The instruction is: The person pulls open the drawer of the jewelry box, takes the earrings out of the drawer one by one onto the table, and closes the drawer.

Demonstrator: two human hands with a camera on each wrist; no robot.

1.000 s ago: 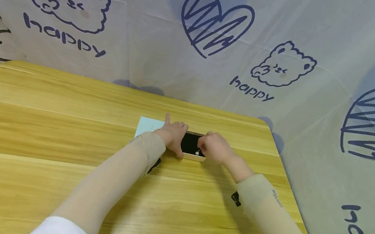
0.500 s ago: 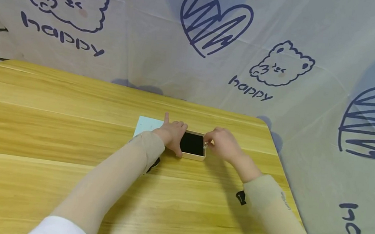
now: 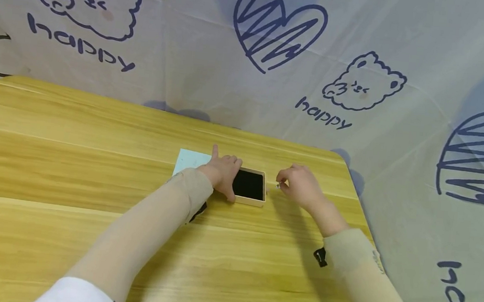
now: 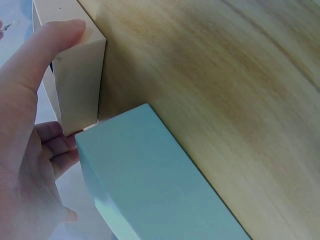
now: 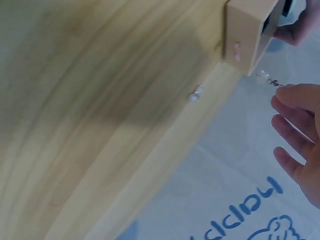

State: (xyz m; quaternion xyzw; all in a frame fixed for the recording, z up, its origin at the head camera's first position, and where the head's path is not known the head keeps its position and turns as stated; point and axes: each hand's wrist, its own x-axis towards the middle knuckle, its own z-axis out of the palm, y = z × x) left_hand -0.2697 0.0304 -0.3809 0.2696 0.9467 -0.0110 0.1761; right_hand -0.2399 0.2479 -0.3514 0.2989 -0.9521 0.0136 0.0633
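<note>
My left hand [image 3: 224, 174] grips the left end of a small cream drawer-style box [image 3: 249, 201] lined in black, with the thumb on its near wall and fingers on its far wall. Close to that end, partly under the left wrist, lies a light blue box piece [image 3: 189, 161]. To the right of the cream box my right hand [image 3: 301, 186] pinches a small dangling earring with clear beads [image 5: 262, 76] above the table. Another small, clear beaded piece [image 5: 196, 94] rests on the wood below, seen in the right wrist view.
A pinkish pull loop [image 5: 237, 51] is on the cream box's right end. Wooden tabletop [image 3: 93, 167] surrounds the boxes. Behind the table hangs a pale printed cloth [image 3: 190, 46], and the table's right edge lies beyond my right hand.
My right hand has moved from inside the cream box out past its right end, carrying the earring. The left hand and the boxes stay in place.
</note>
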